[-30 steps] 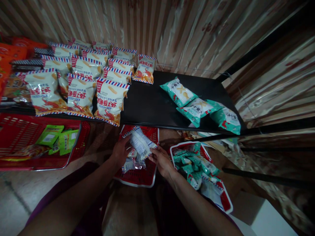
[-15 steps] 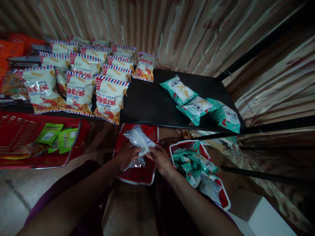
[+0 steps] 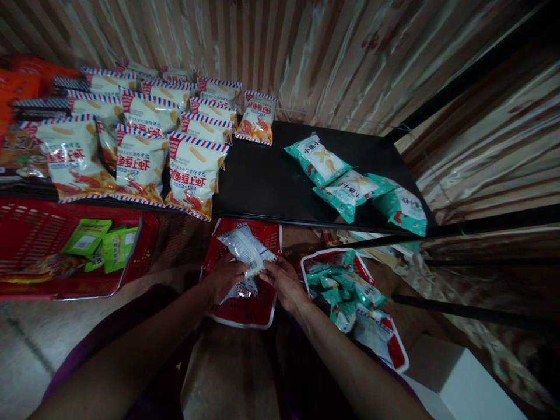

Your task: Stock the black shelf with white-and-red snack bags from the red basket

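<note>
Both my hands grip one white snack bag [image 3: 245,248] with a red-and-blue striped edge, held back side up over a small red basket [image 3: 254,309]. My left hand [image 3: 225,277] pinches its lower left corner. My right hand [image 3: 282,283] holds its lower right edge. More bags of the same kind lie in the basket under my hands. Above it runs a black shelf [image 3: 271,186] with rows of matching white striped snack bags [image 3: 192,175] on its left part.
Three teal snack bags [image 3: 350,189] lie on the shelf's right part. A second red basket [image 3: 363,309] full of teal bags sits to the right. A large red basket [image 3: 70,256] with green packets stands at left. A white box [image 3: 464,391] is at lower right.
My left hand slid from the bag's upper left side down to its lower corner, beside my right hand. The bag stays over the small red basket.
</note>
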Motion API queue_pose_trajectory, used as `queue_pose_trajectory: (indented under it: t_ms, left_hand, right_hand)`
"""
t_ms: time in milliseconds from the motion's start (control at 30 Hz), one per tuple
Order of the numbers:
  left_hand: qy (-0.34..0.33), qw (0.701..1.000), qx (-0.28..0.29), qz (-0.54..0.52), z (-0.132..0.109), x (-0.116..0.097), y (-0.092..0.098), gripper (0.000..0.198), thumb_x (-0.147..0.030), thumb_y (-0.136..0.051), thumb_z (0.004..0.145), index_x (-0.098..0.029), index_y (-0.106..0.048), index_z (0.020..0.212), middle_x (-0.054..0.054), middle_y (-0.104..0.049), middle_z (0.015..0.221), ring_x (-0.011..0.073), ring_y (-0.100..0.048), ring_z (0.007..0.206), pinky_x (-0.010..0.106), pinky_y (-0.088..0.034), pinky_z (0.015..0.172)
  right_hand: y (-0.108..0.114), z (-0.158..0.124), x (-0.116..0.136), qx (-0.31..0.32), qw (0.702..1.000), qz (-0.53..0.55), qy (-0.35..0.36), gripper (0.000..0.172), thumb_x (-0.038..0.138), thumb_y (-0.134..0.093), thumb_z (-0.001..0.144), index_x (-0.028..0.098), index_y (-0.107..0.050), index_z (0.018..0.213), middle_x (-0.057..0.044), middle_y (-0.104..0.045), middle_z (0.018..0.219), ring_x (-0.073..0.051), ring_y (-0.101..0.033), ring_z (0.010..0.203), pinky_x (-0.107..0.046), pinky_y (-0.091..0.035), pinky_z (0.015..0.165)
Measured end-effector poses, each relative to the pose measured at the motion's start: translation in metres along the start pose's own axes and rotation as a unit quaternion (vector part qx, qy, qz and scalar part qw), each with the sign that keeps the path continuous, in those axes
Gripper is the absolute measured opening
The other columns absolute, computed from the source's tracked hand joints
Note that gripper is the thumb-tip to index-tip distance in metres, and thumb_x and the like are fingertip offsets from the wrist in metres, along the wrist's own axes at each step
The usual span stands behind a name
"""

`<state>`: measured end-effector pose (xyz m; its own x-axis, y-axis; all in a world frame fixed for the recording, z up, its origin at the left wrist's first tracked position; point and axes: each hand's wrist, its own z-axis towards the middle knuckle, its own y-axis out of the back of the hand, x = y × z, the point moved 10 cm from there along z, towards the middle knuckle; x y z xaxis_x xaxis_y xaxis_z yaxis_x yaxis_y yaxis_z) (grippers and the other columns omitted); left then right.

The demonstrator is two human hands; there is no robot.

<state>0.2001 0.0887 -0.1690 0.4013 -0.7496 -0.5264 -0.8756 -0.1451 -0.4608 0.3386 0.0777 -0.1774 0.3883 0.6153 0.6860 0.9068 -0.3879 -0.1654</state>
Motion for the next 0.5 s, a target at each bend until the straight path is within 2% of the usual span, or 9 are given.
queue_pose_trajectory:
  t_ms: [100, 233, 400, 500]
  left_hand:
    - [0.012, 1.0, -0.007, -0.011, 0.0, 0.0, -0.001, 0.042, -0.017, -0.075, 0.057, -0.018, -0.06, 0.096, 0.009, -0.069, 0.098, 0.0226, -0.065, 0.089, 0.034, -0.049, 0.075]
    - [0.02, 0.998, -0.05, -0.011, -0.001, -0.001, 0.006, 0.042, -0.022, -0.075, 0.061, -0.017, -0.058, 0.099, 0.011, -0.067, 0.103, 0.0213, -0.065, 0.086, 0.033, -0.051, 0.071]
    - [-0.019, 0.997, -0.073, -0.028, 0.002, -0.007, 0.014, 0.042, -0.018, -0.077, 0.057, -0.02, -0.06, 0.095, 0.007, -0.068, 0.093, 0.0204, -0.065, 0.075, 0.032, -0.051, 0.063]
    - [-0.031, 0.997, -0.067, -0.038, 0.005, -0.007, 0.015, 0.043, -0.02, -0.078, 0.056, -0.021, -0.06, 0.095, 0.006, -0.069, 0.091, 0.0216, -0.065, 0.076, 0.034, -0.051, 0.063]
  right_hand:
    - [-0.002, 0.0, 0.001, 0.005, 1.0, -0.017, 0.012, 0.032, 0.029, -0.079, 0.051, 0.019, -0.059, 0.074, 0.001, -0.065, 0.071, -0.01, -0.059, 0.06, -0.022, -0.051, 0.057]
    - [-0.003, -0.001, 0.005, 0.007, 0.997, -0.056, 0.046, 0.035, 0.032, -0.078, 0.053, 0.02, -0.058, 0.079, 0.002, -0.064, 0.071, -0.011, -0.059, 0.06, -0.022, -0.05, 0.056]
    - [-0.01, -0.006, 0.008, 0.029, 0.991, -0.115, 0.066, 0.034, 0.035, -0.074, 0.059, 0.02, -0.059, 0.084, 0.004, -0.062, 0.065, -0.011, -0.058, 0.055, -0.023, -0.048, 0.055]
    - [-0.013, -0.008, 0.01, 0.037, 0.991, -0.109, 0.067, 0.033, 0.034, -0.074, 0.058, 0.021, -0.06, 0.085, 0.005, -0.062, 0.064, -0.011, -0.058, 0.054, -0.022, -0.047, 0.054]
